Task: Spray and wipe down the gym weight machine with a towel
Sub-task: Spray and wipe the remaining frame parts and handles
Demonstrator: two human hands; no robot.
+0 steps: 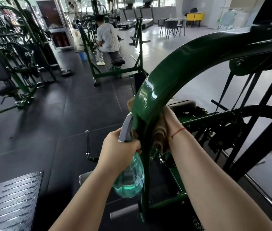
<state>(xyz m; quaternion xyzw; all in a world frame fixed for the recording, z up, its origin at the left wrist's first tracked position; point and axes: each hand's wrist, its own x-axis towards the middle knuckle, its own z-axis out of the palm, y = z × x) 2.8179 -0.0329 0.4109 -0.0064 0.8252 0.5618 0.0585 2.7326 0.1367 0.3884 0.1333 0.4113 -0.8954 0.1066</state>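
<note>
Head view finds us mid-wipe: our right hand (170, 117) clamps the brown towel (159, 135) round the weight machine's curved green frame (173, 72), our left hand (120, 147) grips the teal spray bottle (130, 179) just beside it. The frame above glistens; we judge the lower bars (168, 202) remain to be wiped

The curved green frame (165, 77) is straddled by both hands, the left hand (120, 147) with the spray bottle (130, 179) on its left side and the right hand (170, 119) with the towel (159, 135) on its right, so a straight crossing between them is barred by the steel. To the right, passage is narrowed to gaps between black straps (225, 90), slanted struts (255, 147) and a dark wheel rim (255, 108). To the left, open room is left above the dark floor (65, 114), broken low down by a chrome-ended bar (87, 144) and a ridged foot plate (10, 200).
</note>
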